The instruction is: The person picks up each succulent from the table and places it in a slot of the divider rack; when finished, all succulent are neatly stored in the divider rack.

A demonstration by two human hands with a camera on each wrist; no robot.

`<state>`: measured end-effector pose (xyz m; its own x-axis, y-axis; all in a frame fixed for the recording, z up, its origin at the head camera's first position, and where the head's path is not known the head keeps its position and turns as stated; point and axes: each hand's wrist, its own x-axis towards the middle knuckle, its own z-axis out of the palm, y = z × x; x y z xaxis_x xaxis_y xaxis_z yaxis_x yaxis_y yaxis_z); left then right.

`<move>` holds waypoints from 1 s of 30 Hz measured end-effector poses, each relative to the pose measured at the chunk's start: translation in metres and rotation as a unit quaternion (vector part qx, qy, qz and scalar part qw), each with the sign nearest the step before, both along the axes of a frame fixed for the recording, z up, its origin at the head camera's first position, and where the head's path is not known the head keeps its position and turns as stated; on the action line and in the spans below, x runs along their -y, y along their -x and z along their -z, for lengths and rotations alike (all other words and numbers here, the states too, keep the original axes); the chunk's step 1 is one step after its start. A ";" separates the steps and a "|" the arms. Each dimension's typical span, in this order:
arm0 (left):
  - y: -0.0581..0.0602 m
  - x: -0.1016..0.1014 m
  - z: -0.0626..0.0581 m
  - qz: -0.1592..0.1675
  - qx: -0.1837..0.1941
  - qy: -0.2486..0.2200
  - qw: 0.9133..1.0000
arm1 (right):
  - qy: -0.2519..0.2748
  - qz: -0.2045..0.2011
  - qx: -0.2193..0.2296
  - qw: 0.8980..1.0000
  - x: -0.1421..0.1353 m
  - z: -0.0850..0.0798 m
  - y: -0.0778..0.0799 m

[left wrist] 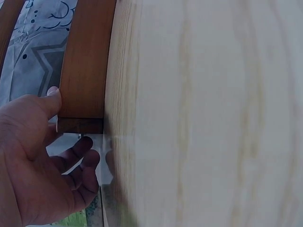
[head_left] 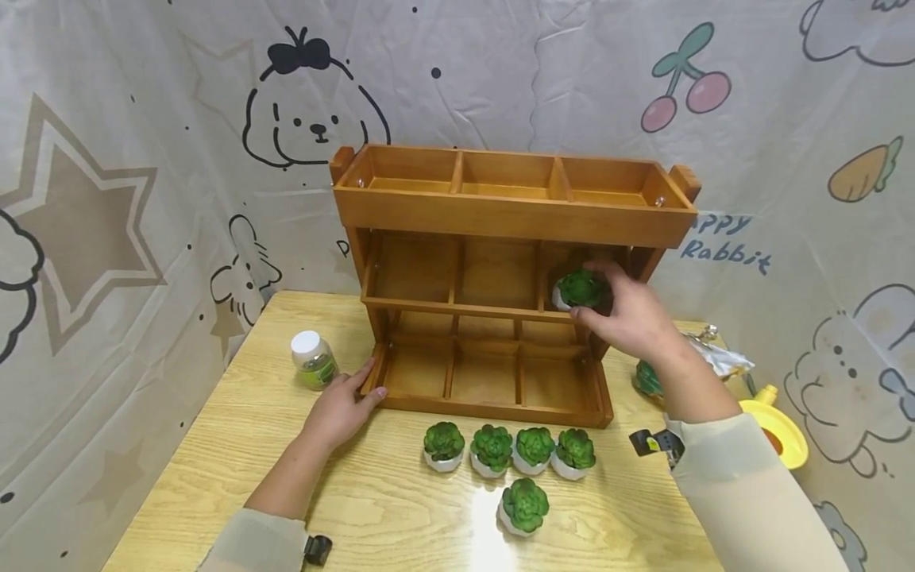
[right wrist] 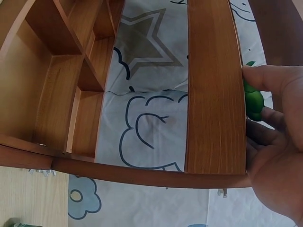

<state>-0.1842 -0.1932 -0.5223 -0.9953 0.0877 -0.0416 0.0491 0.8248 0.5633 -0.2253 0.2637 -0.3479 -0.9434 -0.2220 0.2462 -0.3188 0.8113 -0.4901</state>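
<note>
A brown wooden three-tier shelf with divided compartments stands on the table. My right hand holds a small artificial succulent in a white pot, inside the right compartment of the middle tier. From the right wrist, only some of its green leaves show beyond the front board, between thumb and fingers. At the lower left corner of the shelf, my left hand grips the bottom tier, thumb on its front board and fingers around the end. Several more potted succulents sit in front of the shelf.
Left of the shelf is a clear jar with a white lid. On the right, by my forearm, lie a yellow object, a silvery crumpled packet and a green item. A printed cloth hangs behind the table.
</note>
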 end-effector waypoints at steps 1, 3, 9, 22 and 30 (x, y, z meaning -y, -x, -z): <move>0.000 0.000 0.000 -0.001 0.001 0.000 1.000 | 0.000 -0.001 -0.001 1.000 0.000 0.001 -0.001; -0.001 0.000 0.000 -0.002 0.003 -0.002 1.000 | 0.000 -0.001 -0.004 1.000 -0.001 0.002 -0.002; 0.000 0.001 0.001 0.000 0.006 0.000 1.000 | 0.011 0.006 0.001 1.000 -0.001 0.005 -0.006; 0.000 0.001 0.003 -0.002 0.007 -0.001 1.000 | 0.068 -0.024 -0.010 0.997 -0.006 0.010 -0.020; 0.000 0.000 0.003 0.000 0.005 -0.005 1.000 | 0.066 -0.006 -0.013 0.998 -0.011 0.010 -0.035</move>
